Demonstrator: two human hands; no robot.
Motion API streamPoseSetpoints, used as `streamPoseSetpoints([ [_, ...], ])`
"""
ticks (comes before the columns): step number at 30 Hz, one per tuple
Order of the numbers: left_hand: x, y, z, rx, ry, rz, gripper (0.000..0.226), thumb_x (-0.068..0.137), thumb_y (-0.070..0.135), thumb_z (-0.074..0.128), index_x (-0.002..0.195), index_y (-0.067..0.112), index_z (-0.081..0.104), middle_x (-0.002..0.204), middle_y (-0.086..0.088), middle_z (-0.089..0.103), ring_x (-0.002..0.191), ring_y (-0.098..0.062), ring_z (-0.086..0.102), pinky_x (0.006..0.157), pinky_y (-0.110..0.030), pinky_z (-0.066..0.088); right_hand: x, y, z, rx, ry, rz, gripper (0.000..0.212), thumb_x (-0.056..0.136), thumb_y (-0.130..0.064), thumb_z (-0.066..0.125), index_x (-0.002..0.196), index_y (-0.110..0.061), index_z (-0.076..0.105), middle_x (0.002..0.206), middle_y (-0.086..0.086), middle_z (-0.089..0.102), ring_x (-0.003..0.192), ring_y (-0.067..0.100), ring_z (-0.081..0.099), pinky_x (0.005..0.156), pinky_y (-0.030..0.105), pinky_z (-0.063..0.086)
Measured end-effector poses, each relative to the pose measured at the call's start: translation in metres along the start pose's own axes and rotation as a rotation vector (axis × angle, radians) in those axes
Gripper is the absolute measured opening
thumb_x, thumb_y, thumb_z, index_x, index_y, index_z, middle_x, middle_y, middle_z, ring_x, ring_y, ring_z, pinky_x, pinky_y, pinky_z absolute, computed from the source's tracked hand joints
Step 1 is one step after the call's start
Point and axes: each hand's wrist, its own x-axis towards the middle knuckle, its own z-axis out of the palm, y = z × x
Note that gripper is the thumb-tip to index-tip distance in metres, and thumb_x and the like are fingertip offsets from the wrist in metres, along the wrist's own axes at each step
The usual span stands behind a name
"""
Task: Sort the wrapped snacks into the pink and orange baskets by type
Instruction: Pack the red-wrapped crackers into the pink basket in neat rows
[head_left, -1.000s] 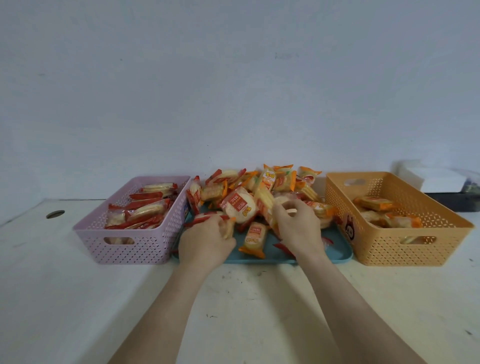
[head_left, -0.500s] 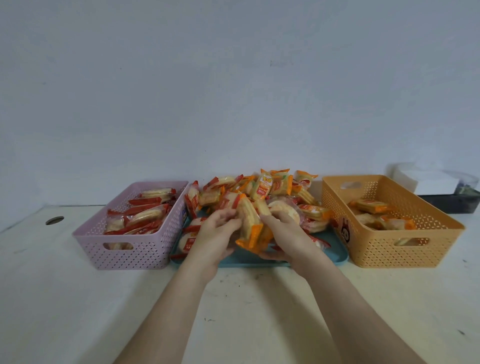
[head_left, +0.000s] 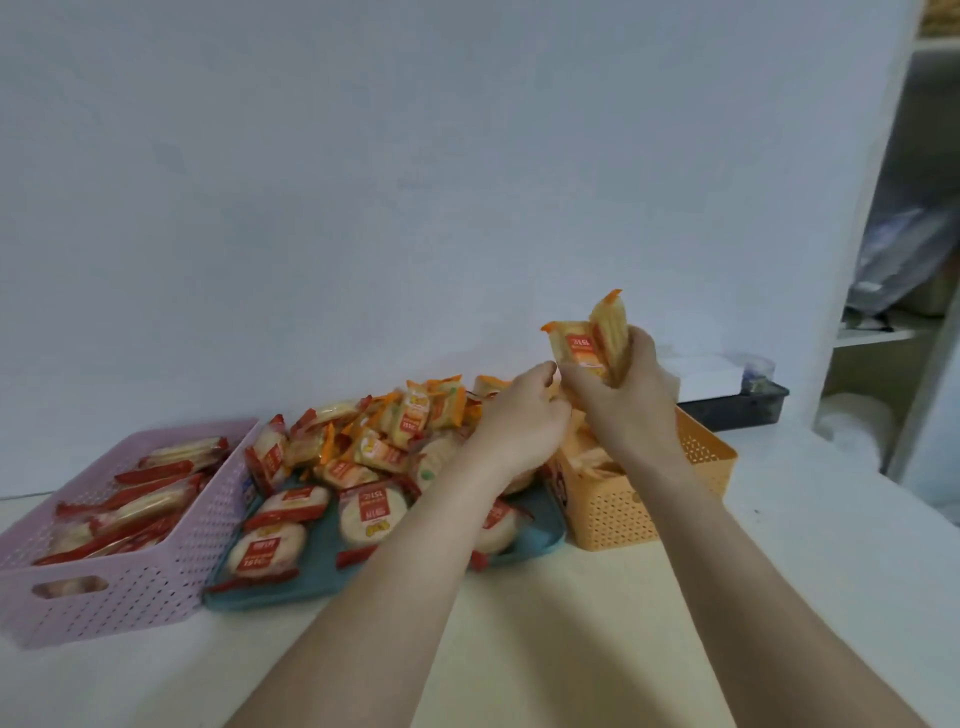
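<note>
Pale table and a plain white wall were seen from the head view, with shelving at the far right. Half a second before, both hands had been kept low over the pile on the teal tray. Now two orange-wrapped snacks had been lifted and were gripped in the right hand above the orange basket, so a drop there was judged close. The left hand was held just beside them, fingers curled; whether anything was pinched could not be told. Red-wrapped snacks lay in the pink basket at the left, and much of the pile was left unsorted between the baskets.
</note>
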Motion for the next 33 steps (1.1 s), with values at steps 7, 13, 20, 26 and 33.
streamPoseSetpoints([
  [7, -0.025, -0.036, 0.010, 0.199, 0.017, -0.033, 0.041, 0.091, 0.014, 0.048, 0.128, 0.028, 0.060, 0.125, 0.009, 0.064, 0.109, -0.009, 0.060, 0.093, -0.026, 0.048, -0.007, 0.045, 0.005, -0.642, -0.111, -0.168, 0.048, 0.096, -0.032, 0.034, 0.136, -0.010, 0.048, 0.134, 0.015, 0.055, 0.129, 0.032, 0.044, 0.104, 0.046, 0.038],
  [13, -0.095, -0.109, -0.073, 0.556, 0.410, -0.113, 0.029, 0.081, 0.013, 0.060, 0.102, 0.030, 0.072, 0.104, 0.007, 0.071, 0.099, -0.017, 0.061, 0.085, -0.036, 0.051, -0.062, 0.004, 0.057, -0.383, -0.358, -0.321, 0.027, 0.090, -0.014, 0.051, 0.112, -0.017, 0.066, 0.104, 0.004, 0.070, 0.096, 0.024, 0.062, 0.074, 0.030, 0.043],
  [20, -0.167, -0.199, -0.160, 1.036, 0.503, -0.462, 0.057, 0.070, 0.018, 0.077, 0.122, 0.011, 0.055, 0.122, -0.015, 0.059, 0.117, -0.038, 0.048, 0.100, -0.050, 0.038, -0.118, 0.002, 0.135, -0.402, -0.805, -0.212, 0.032, 0.092, -0.021, 0.049, 0.119, -0.024, 0.064, 0.115, 0.003, 0.067, 0.105, 0.022, 0.061, 0.084, 0.033, 0.048],
  [26, -0.176, -0.218, -0.177, 0.989, 0.539, -0.278, 0.036, 0.062, 0.013, 0.086, 0.094, 0.015, 0.069, 0.095, -0.005, 0.064, 0.095, -0.029, 0.055, 0.087, -0.043, 0.040, -0.144, 0.003, 0.158, -0.622, -0.634, -0.283, 0.034, 0.094, -0.019, 0.044, 0.123, -0.017, 0.060, 0.121, 0.006, 0.058, 0.109, 0.025, 0.051, 0.088, 0.038, 0.046],
  [33, -0.203, -0.188, -0.155, 0.921, 0.599, 0.078, 0.039, 0.051, -0.007, 0.080, 0.074, 0.017, 0.058, 0.077, 0.002, 0.053, 0.075, -0.021, 0.048, 0.068, -0.028, 0.020, -0.138, -0.051, 0.159, 0.109, -0.721, 0.160, 0.052, 0.091, -0.044, 0.058, 0.138, -0.027, 0.048, 0.129, 0.001, 0.057, 0.115, 0.017, 0.055, 0.101, 0.039, 0.045],
])
